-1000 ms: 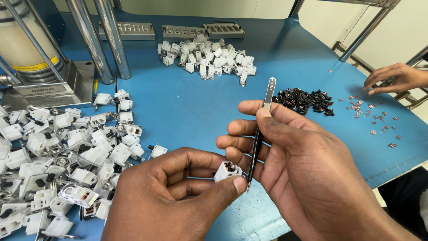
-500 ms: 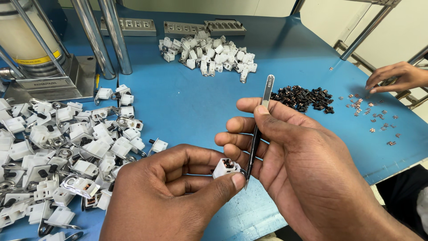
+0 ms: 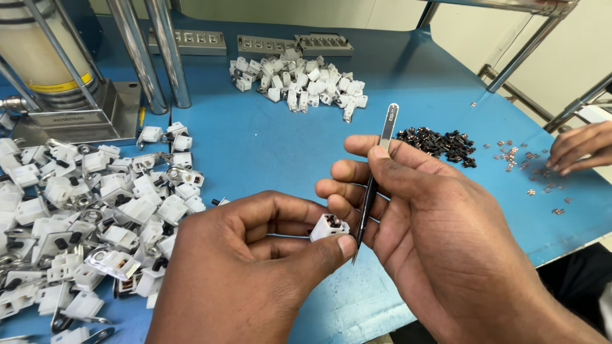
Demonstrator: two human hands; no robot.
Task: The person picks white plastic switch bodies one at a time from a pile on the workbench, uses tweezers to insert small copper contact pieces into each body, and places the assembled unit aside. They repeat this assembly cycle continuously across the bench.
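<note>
The left hand point(image 3: 255, 267) pinches a small white connector housing point(image 3: 328, 227); the right hand point(image 3: 421, 216) grips metal tweezers point(image 3: 373, 181), tips beside it, above the blue surface point(image 3: 274, 140).

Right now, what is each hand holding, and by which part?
Left hand pinches a small white plastic connector housing by its sides. Right hand holds slim metal tweezers around mid-shaft, tips pointing down beside the housing.

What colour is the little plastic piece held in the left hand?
White, with a dark insert on top: the small connector housing pinched in the left hand, seen in the head view.
</note>
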